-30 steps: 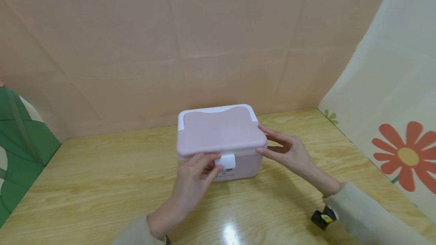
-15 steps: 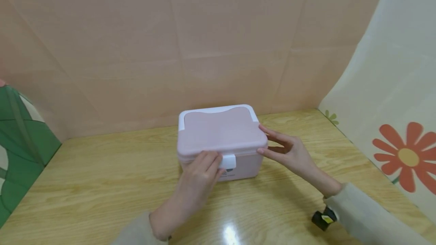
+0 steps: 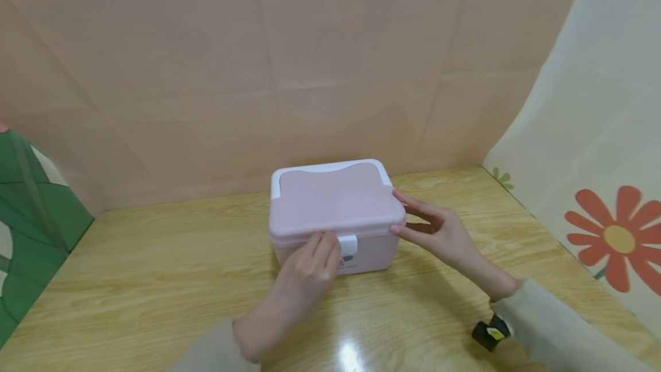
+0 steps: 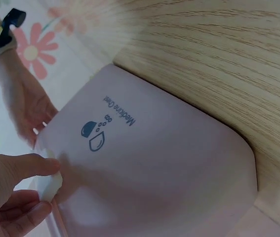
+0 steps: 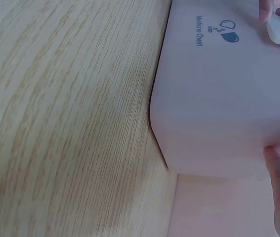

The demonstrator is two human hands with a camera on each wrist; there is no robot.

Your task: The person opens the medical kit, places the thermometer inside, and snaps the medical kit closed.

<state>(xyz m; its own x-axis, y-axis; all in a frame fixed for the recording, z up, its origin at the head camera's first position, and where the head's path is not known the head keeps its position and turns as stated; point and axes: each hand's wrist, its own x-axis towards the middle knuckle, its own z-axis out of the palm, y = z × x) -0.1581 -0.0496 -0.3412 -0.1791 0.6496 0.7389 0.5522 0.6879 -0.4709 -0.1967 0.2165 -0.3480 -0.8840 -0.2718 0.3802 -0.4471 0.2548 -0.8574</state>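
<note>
A pale pink medicine chest [image 3: 338,200] with a white handle [image 3: 330,166] folded flat along its lid stands on the table, lid down. My left hand [image 3: 304,274] is at the front of it, pinching the white latch [image 4: 51,183] between thumb and fingers, as the left wrist view shows. In the head view part of that latch is hidden behind the fingers. At the chest's right front corner, my right hand [image 3: 448,233] touches the side with spread, mostly straight fingers and thumb. Its thumb [image 5: 273,163] rests against the chest wall in the right wrist view.
The wood-grain table [image 3: 170,268] extends around the chest. Close behind it hangs a plain beige cloth [image 3: 330,73]. A flower-patterned cloth [image 3: 614,131] borders the right side, and a green-patterned one [image 3: 41,217] the left.
My left hand has turned over and shifted slightly right at the latch, its fingers now covering more of it. The right hand stays in place, and the chest has hardly moved.
</note>
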